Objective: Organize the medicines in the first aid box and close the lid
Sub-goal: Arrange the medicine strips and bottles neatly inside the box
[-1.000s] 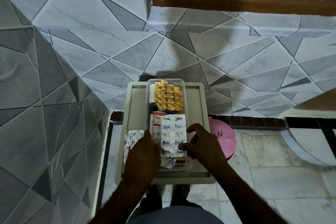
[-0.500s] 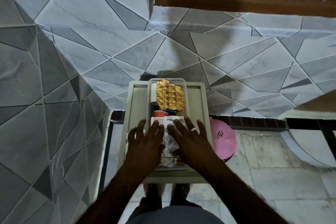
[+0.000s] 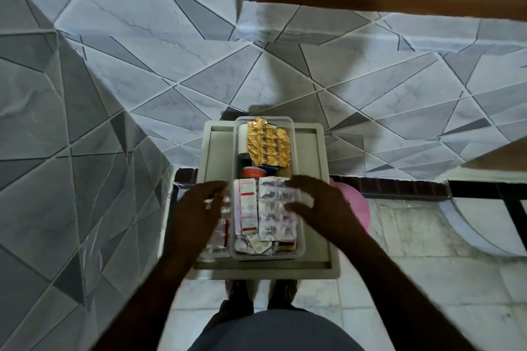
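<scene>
A clear plastic first aid box (image 3: 300, 245) stands on a grey tray-like top (image 3: 313, 151). At its far end lies a crumpled gold blister strip (image 3: 268, 145), with a red cap (image 3: 252, 171) just below it. Silver blister strips (image 3: 275, 216) and a red-and-white strip (image 3: 247, 208) fill the near half. My right hand (image 3: 322, 205) rests with fingers apart on the right edge of the silver strips. Blurred, my left hand (image 3: 195, 214) hovers over loose strips (image 3: 218, 239) lying on the tray left of the box; its grip is unclear.
A pink round object (image 3: 360, 208) sits low to the right of the tray. Tiled walls close in at the left and behind. A wooden frame (image 3: 370, 0) hangs above. My feet (image 3: 239, 291) stand under the tray's near edge.
Both hands lay flat together on the strips in the box. They have since parted: the left slid off to the loose strips beside the box, the right to the box's right side.
</scene>
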The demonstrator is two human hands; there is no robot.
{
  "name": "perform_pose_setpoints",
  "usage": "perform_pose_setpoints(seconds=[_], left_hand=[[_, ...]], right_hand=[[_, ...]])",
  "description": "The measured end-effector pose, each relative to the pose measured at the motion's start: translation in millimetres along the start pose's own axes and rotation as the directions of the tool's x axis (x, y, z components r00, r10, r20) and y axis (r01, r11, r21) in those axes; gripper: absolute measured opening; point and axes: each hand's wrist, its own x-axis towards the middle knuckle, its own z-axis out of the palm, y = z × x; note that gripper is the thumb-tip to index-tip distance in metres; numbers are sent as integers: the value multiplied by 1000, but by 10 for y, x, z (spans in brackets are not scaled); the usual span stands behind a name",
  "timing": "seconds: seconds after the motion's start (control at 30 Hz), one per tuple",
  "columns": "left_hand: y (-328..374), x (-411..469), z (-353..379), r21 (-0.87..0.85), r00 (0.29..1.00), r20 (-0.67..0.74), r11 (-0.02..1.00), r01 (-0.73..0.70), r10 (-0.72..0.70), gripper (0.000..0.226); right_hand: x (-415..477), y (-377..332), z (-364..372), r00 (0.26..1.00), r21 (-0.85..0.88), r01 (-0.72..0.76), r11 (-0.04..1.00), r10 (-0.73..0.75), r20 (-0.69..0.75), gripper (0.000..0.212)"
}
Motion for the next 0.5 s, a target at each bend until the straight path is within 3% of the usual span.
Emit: perform_pose_setpoints(seconds=[0.1,0.23,0.37,0.5], left_hand=[[-288,38,-41,80,992,-8,989,124,-123,24],[-548,-82,126,264,932,134,919,294,-337,56],[-571,-310,306,415,948,135,885,209,-287,69],[-481,-362,317,357,958,62,903,240,-280,77]], right_hand=[[-29,252,-202,967,224,-196,955,226,-116,32],[-131,609,-90,896,331,-418,846,444,-3,26],[-235,650,212,883,160,-459,874,430,187,32],[-246,613,412,893,86,-422,902,397,211,29]])
